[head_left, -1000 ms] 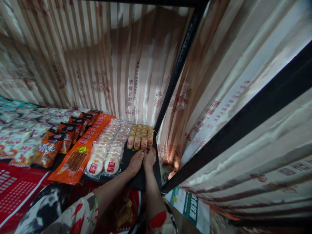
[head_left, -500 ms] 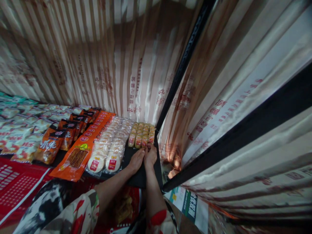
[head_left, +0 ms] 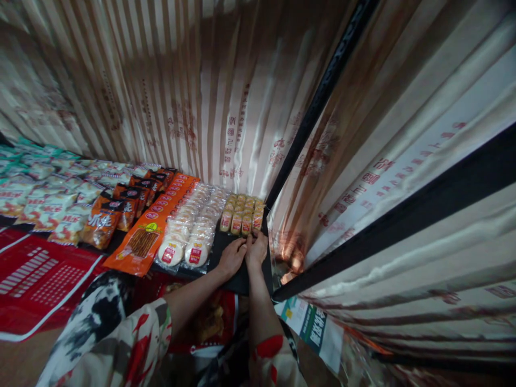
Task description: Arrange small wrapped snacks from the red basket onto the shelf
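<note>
My left hand (head_left: 233,258) lies low over the black shelf board, its fingers bent and closed, with the tips close to my other hand. Beside it, my right hand (head_left: 257,249) has its fingers drawn together at the front edge of the small yellow wrapped snacks (head_left: 242,214). These snacks stand in tight rows with red labels facing me. Whatever lies between my fingertips is hidden. Left of the yellow rows are two clear-wrapped rows of round white crackers (head_left: 196,253).
An orange snack packet (head_left: 137,244), orange-black bags (head_left: 100,220) and several white bags (head_left: 48,207) line the shelf leftward. A red basket (head_left: 44,285) is below left. A black pole (head_left: 314,107) rises at the shelf's corner before a pleated curtain (head_left: 201,97).
The view has shifted, so the shelf and hands appear slightly higher and farther right. Both hands stay together at the front of the yellow snacks.
</note>
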Demonstrator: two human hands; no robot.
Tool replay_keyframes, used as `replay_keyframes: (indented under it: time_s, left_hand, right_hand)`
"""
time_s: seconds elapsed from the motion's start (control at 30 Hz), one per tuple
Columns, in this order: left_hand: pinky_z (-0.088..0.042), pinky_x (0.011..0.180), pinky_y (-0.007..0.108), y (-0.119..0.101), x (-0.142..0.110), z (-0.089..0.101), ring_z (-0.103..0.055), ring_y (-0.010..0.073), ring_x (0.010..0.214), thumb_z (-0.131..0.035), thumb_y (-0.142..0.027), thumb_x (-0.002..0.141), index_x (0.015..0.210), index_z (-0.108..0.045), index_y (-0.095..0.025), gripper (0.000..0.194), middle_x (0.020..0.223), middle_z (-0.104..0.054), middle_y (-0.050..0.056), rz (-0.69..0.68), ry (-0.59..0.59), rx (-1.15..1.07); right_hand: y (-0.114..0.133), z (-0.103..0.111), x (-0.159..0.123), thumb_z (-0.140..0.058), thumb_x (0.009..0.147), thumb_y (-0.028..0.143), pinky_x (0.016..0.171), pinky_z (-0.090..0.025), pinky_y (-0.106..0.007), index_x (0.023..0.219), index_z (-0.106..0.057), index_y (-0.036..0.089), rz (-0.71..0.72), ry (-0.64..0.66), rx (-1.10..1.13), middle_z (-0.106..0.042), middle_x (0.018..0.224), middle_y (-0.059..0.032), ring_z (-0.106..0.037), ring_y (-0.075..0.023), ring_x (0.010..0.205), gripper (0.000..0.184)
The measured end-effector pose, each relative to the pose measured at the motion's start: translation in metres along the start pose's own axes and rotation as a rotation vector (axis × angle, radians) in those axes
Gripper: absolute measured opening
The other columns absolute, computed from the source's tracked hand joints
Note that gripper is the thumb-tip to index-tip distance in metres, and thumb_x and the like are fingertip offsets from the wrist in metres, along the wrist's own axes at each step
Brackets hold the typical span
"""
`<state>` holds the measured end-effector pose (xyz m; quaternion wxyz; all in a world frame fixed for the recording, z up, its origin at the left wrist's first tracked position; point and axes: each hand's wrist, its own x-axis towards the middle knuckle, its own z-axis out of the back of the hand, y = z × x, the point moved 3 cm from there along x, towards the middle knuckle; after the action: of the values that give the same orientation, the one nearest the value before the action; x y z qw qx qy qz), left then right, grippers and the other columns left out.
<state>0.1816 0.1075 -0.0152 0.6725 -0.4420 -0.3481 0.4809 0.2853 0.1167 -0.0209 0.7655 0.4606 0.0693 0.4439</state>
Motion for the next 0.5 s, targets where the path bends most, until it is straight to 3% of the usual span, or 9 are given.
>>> replay_keyframes:
  time_s: [0.17, 0.5]
  left_hand:
    - [-0.040, 0.096, 0.029, 0.001, -0.027, 0.007, -0.057, 0.0165, 0.100, -0.041, -0.017, 0.080, 0.102, -0.063, -0.018, 0.030, 0.105, -0.065, 0.005, -0.020, -0.033, 0.114]
    - [-0.043, 0.084, 0.025, 0.011, -0.066, 0.016, -0.058, 0.0147, 0.085, -0.039, -0.010, 0.076, 0.088, -0.065, -0.018, 0.030, 0.090, -0.066, 0.002, 0.021, 0.010, 0.188]
  right_hand:
    - [0.007, 0.010, -0.014, -0.041, 0.080, 0.025, 0.077, -0.042, -0.029, 0.102, -0.059, 0.013, 0.044, -0.005, -0.023, -0.057, 0.099, -0.0121, -0.054, -0.0167, 0.077, 0.031]
    - [0.018, 0.023, -0.070, -0.038, 0.081, 0.026, 0.074, -0.043, -0.026, 0.091, -0.064, 0.015, 0.176, 0.165, 0.033, -0.062, 0.088, -0.0076, -0.055, -0.0144, 0.075, 0.029]
